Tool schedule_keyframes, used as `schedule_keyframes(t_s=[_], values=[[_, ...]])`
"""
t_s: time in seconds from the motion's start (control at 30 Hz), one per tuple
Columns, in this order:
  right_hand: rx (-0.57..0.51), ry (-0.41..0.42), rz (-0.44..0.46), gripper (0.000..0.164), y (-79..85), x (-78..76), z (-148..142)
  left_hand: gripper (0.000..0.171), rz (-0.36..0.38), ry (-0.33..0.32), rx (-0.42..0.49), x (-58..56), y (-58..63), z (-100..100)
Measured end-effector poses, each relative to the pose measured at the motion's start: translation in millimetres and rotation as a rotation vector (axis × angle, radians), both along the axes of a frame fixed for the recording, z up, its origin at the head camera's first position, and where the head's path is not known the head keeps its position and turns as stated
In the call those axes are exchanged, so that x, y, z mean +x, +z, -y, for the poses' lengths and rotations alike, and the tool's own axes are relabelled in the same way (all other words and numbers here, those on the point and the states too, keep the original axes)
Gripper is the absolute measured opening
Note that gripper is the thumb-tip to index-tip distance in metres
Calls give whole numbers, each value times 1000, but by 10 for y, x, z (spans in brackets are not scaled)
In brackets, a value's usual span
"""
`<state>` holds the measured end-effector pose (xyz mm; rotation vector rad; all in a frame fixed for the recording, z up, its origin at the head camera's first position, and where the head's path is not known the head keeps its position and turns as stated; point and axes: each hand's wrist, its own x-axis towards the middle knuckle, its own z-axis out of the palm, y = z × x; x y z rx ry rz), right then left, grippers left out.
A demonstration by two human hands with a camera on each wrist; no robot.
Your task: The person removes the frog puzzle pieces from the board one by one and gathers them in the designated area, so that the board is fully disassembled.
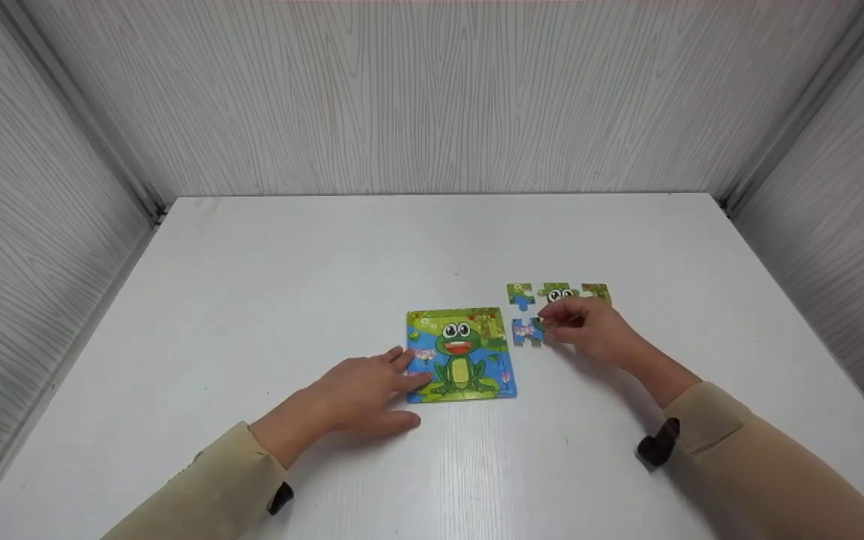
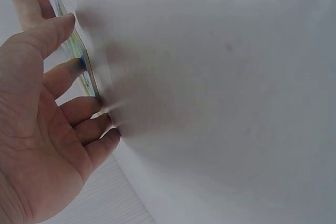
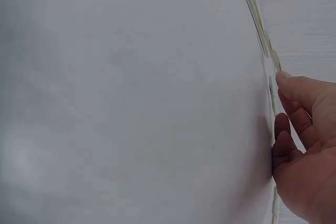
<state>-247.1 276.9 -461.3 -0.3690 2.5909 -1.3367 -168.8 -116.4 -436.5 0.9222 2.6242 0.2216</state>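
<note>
A square frog puzzle board lies flat in the middle of the white table. My left hand rests on the table with straight fingers touching the board's left edge; the left wrist view shows the fingertips against that thin edge. Right of the board lie several loose puzzle pieces: one at the top left, a frog-eyes piece, one at the top right and a blue one. My right hand is curled over them and pinches a piece beside the blue one. Seen edge-on, the pieces are blurred.
Pale wood-grain walls close the table on the left, back and right. Bare white tabletop lies behind the puzzle and to its far left. Both beige sleeves come in from the near edge.
</note>
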Motion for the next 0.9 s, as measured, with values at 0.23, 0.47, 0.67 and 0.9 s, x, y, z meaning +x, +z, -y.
schedule_keyframes(t_s=[0.23, 0.47, 0.67, 0.9], values=[[-9, -8, 21, 29, 5, 23, 15, 65, 1, 2, -2, 6, -1, 1], [5, 0, 35, 28, -22, 9, 6, 65, -4, -3, -3, 7, 1, 7], [24, 2, 24, 28, -37, 12, 6, 65, -8, -5, -12, 9, 3, 5], [55, 0, 14, 30, -57, 8, -10, 65, -13, -16, 0, 10, 11, 6]])
